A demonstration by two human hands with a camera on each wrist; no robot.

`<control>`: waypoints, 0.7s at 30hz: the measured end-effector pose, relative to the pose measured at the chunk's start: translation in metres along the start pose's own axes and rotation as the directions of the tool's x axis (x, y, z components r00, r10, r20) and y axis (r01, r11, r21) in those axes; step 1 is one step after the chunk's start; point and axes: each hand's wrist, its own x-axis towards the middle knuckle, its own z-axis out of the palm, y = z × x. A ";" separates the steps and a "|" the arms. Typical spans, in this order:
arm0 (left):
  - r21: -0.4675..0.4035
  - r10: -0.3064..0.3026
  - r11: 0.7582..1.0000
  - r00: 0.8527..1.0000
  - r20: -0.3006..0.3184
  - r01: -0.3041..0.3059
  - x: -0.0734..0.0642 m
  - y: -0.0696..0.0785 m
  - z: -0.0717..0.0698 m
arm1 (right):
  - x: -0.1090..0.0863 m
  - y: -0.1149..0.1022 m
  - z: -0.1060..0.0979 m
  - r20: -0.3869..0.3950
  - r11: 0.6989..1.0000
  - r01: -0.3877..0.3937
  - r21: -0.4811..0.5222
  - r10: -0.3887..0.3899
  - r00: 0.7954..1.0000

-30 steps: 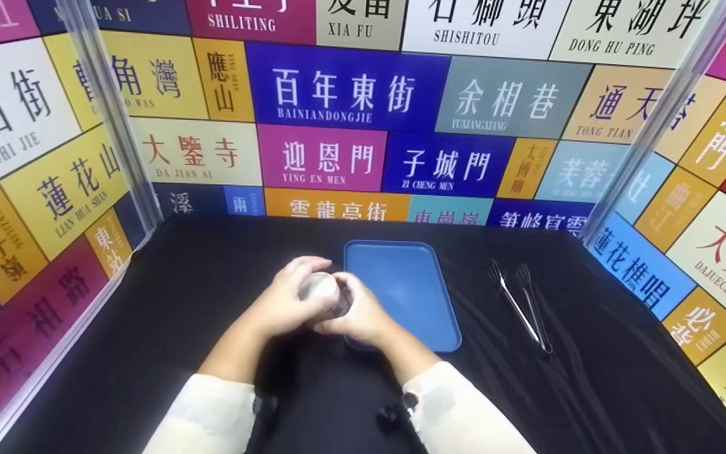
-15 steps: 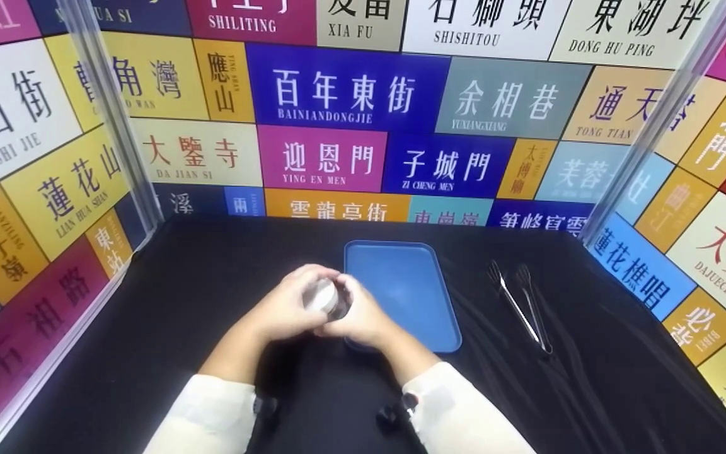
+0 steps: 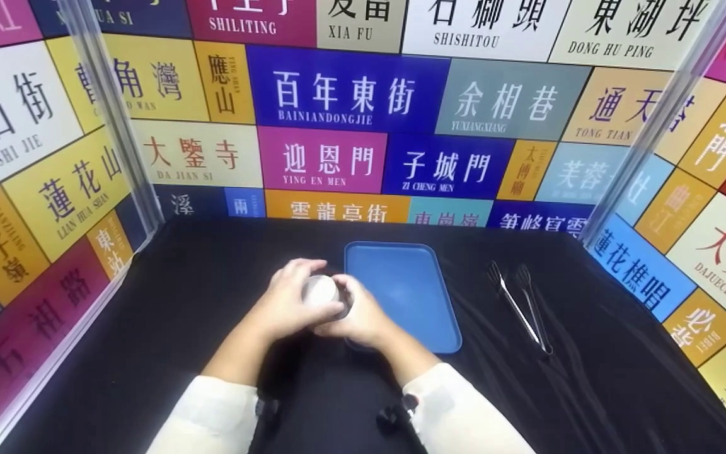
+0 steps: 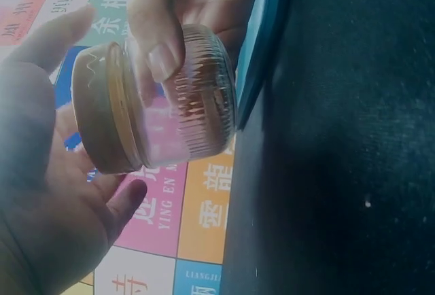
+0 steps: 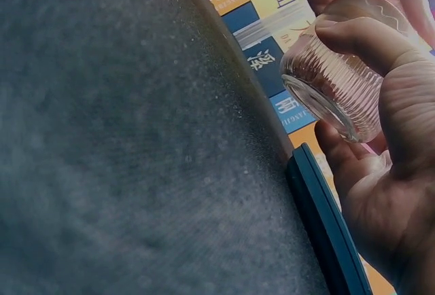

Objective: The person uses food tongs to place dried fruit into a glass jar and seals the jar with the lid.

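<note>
A small clear glass jar (image 4: 183, 105) with a ribbed lower body is held above the black-covered table, tilted in the wrist views. Its pale lid (image 3: 322, 291) sits on the mouth. My right hand (image 3: 363, 315) grips the glass body, thumb on the side facing the right wrist camera. My left hand (image 3: 290, 299) curves round the lid from the left; in the left wrist view its thumb (image 4: 64, 33) shows a gap from the lid's edge. Whether anything is inside the jar I cannot tell; brownish tones show through the glass.
A blue tray (image 3: 404, 296) lies flat just right of my hands. Metal tongs (image 3: 520, 309) with spread arms lie farther right on the black cloth (image 3: 199, 265). Panels printed with place names (image 3: 350, 88) rise at the back and both sides.
Half a second ago my left hand was twisted over the lid; now it is turned back, close to its pose a second ago. My right hand keeps its grip on the jar.
</note>
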 end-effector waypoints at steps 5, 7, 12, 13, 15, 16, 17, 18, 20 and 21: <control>0.011 0.013 1.000 1.000 0.008 -0.013 0.001 0.000 0.001 | 0.000 0.000 0.001 -0.001 0.999 0.003 0.046 -0.003 1.000; 0.001 0.045 0.999 0.999 0.012 -0.045 0.001 0.001 0.001 | 0.000 0.000 0.002 0.003 0.999 0.007 0.052 -0.008 1.000; -0.041 0.099 0.994 0.995 0.027 -0.098 0.000 -0.001 0.001 | 0.000 0.000 0.001 0.020 0.999 0.011 0.050 -0.012 1.000; -0.046 0.104 0.994 0.994 0.036 -0.102 0.000 -0.001 0.001 | 0.000 0.000 0.001 0.019 0.999 0.010 0.039 -0.010 1.000; -0.047 0.118 0.992 0.992 0.052 -0.116 0.000 -0.002 0.001 | 0.000 0.000 0.001 0.021 1.000 0.015 0.028 -0.015 1.000; -0.044 0.125 0.991 0.990 0.060 -0.123 0.000 -0.002 0.001 | 0.000 0.000 0.001 0.023 0.999 0.019 0.032 -0.020 1.000; -0.041 0.133 0.991 0.989 0.067 -0.130 0.000 -0.003 0.001 | 0.000 0.001 0.001 0.027 0.999 0.025 0.041 -0.027 0.999; -0.040 0.140 0.990 0.987 0.074 -0.137 0.000 -0.003 0.000 | 0.000 0.001 0.001 0.031 0.998 0.030 0.051 -0.032 0.999; -0.045 0.159 0.987 0.984 0.084 -0.155 -0.001 -0.004 0.000 | 0.000 0.001 0.002 0.042 0.996 0.036 0.077 -0.039 0.998; -0.055 0.168 0.985 0.982 0.087 -0.164 -0.001 -0.004 -0.001 | 0.000 0.001 0.002 0.046 0.996 0.037 0.085 -0.041 0.998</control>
